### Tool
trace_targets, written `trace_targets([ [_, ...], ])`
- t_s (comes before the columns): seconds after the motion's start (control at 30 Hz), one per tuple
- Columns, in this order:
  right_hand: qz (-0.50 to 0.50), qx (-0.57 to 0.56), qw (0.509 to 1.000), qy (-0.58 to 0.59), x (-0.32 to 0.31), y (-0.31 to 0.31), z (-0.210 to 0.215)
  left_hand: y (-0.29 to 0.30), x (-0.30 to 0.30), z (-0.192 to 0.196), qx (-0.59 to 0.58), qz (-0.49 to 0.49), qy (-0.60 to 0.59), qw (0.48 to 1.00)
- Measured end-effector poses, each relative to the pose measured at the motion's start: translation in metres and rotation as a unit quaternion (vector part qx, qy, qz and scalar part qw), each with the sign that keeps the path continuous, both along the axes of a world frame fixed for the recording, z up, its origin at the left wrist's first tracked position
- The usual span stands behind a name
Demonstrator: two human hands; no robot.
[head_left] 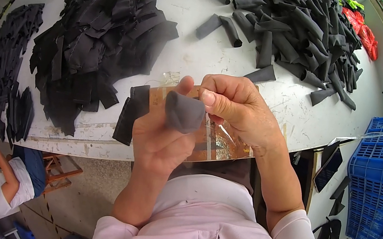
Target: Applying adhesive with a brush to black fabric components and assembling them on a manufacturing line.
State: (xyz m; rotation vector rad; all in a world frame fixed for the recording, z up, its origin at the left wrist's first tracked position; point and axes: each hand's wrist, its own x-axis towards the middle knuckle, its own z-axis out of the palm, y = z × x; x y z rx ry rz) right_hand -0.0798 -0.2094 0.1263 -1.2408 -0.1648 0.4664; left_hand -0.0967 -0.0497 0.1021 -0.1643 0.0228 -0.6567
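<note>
Just above the table's front edge, my left hand (161, 147) holds a small dark grey fabric tube (184, 112). The cloth covers part of its fingers, and one fingertip sticks up behind it. My right hand (239, 108) is closed, thumb and forefinger pinching at the tube's upper right edge. Beneath both hands lies a brown board (158, 101) with clear tape on it. Beside my left hand, dark fabric pieces (132, 114) lie at the board's left end.
A large heap of flat dark fabric pieces (98, 36) covers the table's left. Rolled dark tubes (294, 30) are piled at the far right beside a red plastic bag (360, 31). A blue crate (377, 178) stands right. Another person (6, 179) sits at the lower left.
</note>
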Motion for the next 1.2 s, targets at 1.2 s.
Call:
trace_targets([
  [1.2,-0.109,-0.311,0.827,-0.455,-0.023,-0.011,-0.025,-0.023,0.010,0.027,0.593,0.221,-0.430,0.644],
])
